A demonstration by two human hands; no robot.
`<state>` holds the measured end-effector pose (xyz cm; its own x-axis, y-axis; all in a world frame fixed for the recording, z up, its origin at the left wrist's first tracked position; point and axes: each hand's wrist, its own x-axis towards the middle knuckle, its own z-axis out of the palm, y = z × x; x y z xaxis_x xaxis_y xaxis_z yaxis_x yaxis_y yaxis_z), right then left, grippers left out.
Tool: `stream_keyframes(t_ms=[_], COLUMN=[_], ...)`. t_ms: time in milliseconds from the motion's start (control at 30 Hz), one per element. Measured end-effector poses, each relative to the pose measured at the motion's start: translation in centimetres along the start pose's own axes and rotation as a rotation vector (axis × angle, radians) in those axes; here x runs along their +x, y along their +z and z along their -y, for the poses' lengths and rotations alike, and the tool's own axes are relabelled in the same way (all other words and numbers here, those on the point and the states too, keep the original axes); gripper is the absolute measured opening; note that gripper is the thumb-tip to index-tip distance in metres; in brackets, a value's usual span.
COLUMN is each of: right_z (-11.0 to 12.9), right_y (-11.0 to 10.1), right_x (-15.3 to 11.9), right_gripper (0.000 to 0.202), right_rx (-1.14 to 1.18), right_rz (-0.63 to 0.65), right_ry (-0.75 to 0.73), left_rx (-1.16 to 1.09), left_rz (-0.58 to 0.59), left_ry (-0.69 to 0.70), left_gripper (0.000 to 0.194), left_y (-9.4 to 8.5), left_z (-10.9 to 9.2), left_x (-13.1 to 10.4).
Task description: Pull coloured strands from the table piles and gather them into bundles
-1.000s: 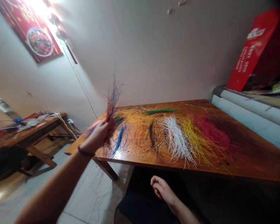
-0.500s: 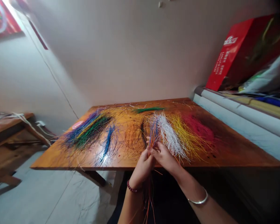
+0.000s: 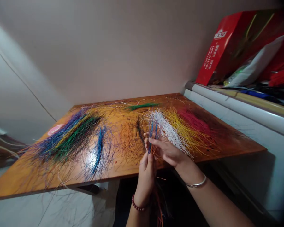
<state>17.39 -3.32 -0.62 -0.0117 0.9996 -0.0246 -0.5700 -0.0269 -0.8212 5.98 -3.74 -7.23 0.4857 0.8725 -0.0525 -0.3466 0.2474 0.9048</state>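
Observation:
My left hand [image 3: 147,164], with a dark red bead bracelet, grips a bundle of thin strands [image 3: 153,130] in blue, orange and pale colours at the table's front edge. The strands' lower ends hang down in front of my dark clothing. My right hand [image 3: 167,150], with a silver bangle, is just above and to the right, its thumb and fingers closed around the upper part of the same bundle. Right beside it a pile of white strands [image 3: 171,132] lies on the wooden table [image 3: 123,168]. Black strands [image 3: 139,127] lie just left of the hands.
Yellow strands [image 3: 186,134] and pink strands [image 3: 198,123] lie to the right. Blue strands [image 3: 99,145], a green bundle [image 3: 143,106] and a mixed pile [image 3: 72,134] lie left and behind. A red box [image 3: 217,47] stands on a shelf at right.
The view has turned right and tilted. My right hand has moved a little up along the bundle, away from my left hand, and the strands are spread more between the fingers.

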Motion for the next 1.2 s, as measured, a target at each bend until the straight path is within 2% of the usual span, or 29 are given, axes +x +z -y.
stream_keyframes(t_ms=[167, 300, 433, 600, 733, 933, 1067, 1200], right_z=[-0.4, -1.2, -0.8, 0.0, -0.2, 0.1, 1.7, 4.7], right_y=[-1.4, -3.0, -3.0, -2.3, -2.4, -2.2, -1.4, -0.9], right_x=[-1.6, -3.0, -4.1, -4.2, -3.9, -4.4, -5.2, -5.8], right_gripper=[0.054, 0.061, 0.056, 0.041, 0.031, 0.028, 0.026, 0.022], right_rx=[-0.208, -0.406, -0.511, -0.51, -0.554, -0.722, -0.823, -0.85], right_rz=[-0.094, -0.203, -0.316, -0.485, -0.552, -0.604, -0.656, -0.85], right_ry=[-0.001, -0.023, -0.111, -0.292, -0.377, -0.475, -0.556, -0.778], left_rx=[-0.107, -0.15, -0.147, -0.092, -0.06, -0.075, -0.117, -0.216], left_rz=[-0.06, -0.095, -0.097, -0.069, -0.061, -0.066, -0.096, -0.192], left_ry=[0.004, 0.006, 0.012, 0.013, 0.011, 0.03, 0.034, 0.102], left_gripper=[0.038, 0.039, 0.039, 0.037, 0.036, 0.035, 0.036, 0.037], left_y=[0.3, 0.4, 0.6, 0.9, 1.2, 1.4, 1.4, 0.2], left_z=[-0.2, -0.3, -0.3, -0.1, 0.1, 0.3, 0.1, -1.4], left_x=[0.3, 0.3, 0.2, 0.0, -0.1, -0.4, -0.9, -1.1])
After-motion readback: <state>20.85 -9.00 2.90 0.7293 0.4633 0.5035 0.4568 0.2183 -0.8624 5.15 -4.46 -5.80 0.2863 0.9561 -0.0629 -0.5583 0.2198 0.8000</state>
